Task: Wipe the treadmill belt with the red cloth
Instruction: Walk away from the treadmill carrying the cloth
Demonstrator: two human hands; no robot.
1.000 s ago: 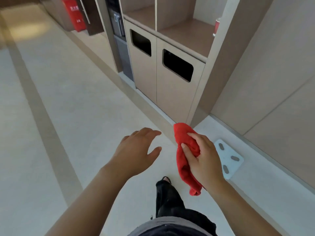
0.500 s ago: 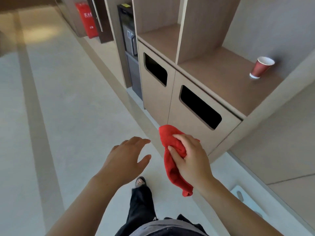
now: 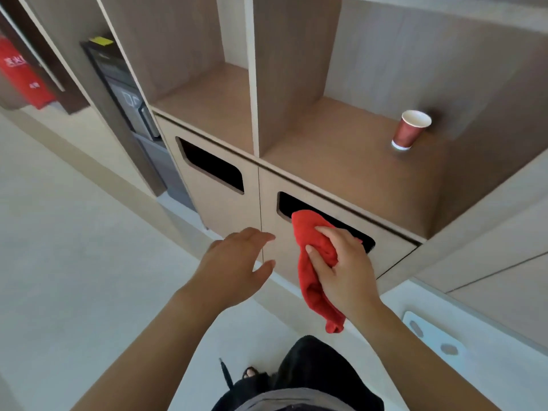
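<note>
You've got the red cloth point(image 3: 315, 262) bunched in your right hand point(image 3: 344, 271), fingers and thumb closed around its middle, w/ one end poking up past your fingertips and the other end hanging down below your wrist. Your left hand point(image 3: 234, 268) is open, fingers spread, holding nothing, just beside the cloth but not touching it. No treadmill shows here, so the belt is somewhere out of view & the step now looks like carrying the cloth over to it. Do that well: keep a firm squeeze so the cloth doesn't slip out, and tuck up the loose end so it can't drag or catch. You're right in front of a wood cabinet point(image 3: 332, 161) w/ two dark slots point(image 3: 213, 167); the cloth is up close to the right slot, so don't let it drop in there. A red paper cup point(image 3: 410, 130) sits on the shelf above, well apart from your hands. A white scale point(image 3: 436, 339) lies on the floor near your right arm, so watch your feet.
</note>
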